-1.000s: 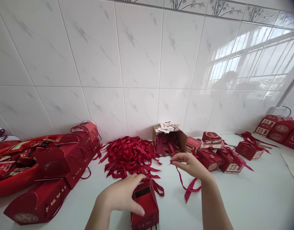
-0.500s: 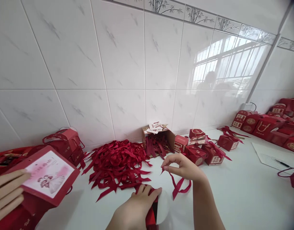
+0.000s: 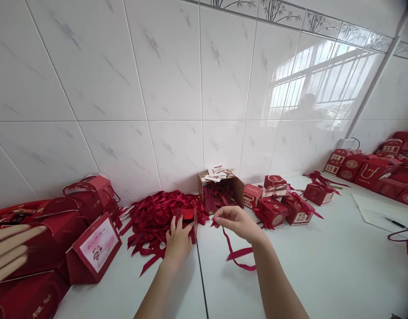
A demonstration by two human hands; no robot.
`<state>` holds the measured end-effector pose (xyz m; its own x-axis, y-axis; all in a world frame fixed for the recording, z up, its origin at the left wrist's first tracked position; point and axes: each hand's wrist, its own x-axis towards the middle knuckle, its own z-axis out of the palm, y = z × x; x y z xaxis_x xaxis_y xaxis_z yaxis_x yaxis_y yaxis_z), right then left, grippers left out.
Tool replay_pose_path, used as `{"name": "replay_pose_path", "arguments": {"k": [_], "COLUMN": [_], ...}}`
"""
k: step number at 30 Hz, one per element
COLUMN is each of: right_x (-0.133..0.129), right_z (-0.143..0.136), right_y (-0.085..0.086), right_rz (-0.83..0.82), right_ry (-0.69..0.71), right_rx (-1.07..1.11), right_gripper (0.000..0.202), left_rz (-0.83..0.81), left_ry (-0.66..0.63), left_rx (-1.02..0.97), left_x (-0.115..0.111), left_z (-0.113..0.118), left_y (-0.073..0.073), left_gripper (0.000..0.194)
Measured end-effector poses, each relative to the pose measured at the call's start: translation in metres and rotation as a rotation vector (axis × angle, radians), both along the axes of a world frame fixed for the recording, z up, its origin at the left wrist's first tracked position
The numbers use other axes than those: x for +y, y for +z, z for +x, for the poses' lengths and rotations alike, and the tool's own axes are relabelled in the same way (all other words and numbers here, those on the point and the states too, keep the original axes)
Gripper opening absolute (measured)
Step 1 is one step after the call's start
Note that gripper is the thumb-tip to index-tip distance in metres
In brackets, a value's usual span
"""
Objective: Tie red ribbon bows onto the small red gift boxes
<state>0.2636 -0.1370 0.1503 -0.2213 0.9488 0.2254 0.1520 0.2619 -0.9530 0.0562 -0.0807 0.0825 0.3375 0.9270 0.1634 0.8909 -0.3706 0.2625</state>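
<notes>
My left hand (image 3: pixel 177 241) grips a small red gift box (image 3: pixel 194 226) from above, fingers over its far side and thumb at its right. The box has an opening at its top, and much of it is hidden by the hand. Just to the right, my right hand (image 3: pixel 235 223) pinches one end of a dark red ribbon (image 3: pixel 239 254), which dangles in a loop under the fingers. Behind my left hand spreads a heap of red ribbons (image 3: pixel 157 221). A cardboard carton (image 3: pixel 237 188) with more ribbons and white cards stands against the wall.
Another person's hand (image 3: pixel 14 252) is at the left edge, over large red boxes (image 3: pixel 27 292). Close by stands a red box with a picture panel (image 3: pixel 100 246). Ribbon-tied boxes (image 3: pixel 297 210) stand right of centre. Farther right lie paper and a pen (image 3: pixel 394 221), with stacked red boxes (image 3: pixel 373 170) behind.
My left hand has carried the box away from me to the ribbon heap. My right hand has shifted slightly left with the ribbon. The other person's hand has left the picture-panel box, which now stands.
</notes>
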Motion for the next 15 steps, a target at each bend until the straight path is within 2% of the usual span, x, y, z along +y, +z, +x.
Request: {"name": "replay_pose_path", "arguments": {"k": [3,6,11,15], "right_x": [0.014,0.027,0.033,0.025], "right_z": [-0.004,-0.008,-0.012,-0.012], "right_y": [-0.011,-0.023,-0.037,-0.035], "right_rz": [-0.055,-0.114,-0.160,-0.179], "right_ry": [-0.113,-0.190,-0.178,-0.163], "right_rx": [-0.020,-0.057,-0.132,-0.205], "right_gripper": [0.021,0.016,0.014,0.013], "left_rz": [-0.048,-0.127,-0.270,-0.259], "left_ry": [0.010,-0.045,-0.234,-0.342], "left_rx": [0.005,0.019,0.019,-0.041], "left_x": [-0.003,-0.011,-0.035,-0.052], "left_z": [0.001,-0.001,-0.008,-0.012], "left_y": [0.003,0.014,0.043,0.058], "left_gripper": [0.038,0.039,0.037,0.027]}}
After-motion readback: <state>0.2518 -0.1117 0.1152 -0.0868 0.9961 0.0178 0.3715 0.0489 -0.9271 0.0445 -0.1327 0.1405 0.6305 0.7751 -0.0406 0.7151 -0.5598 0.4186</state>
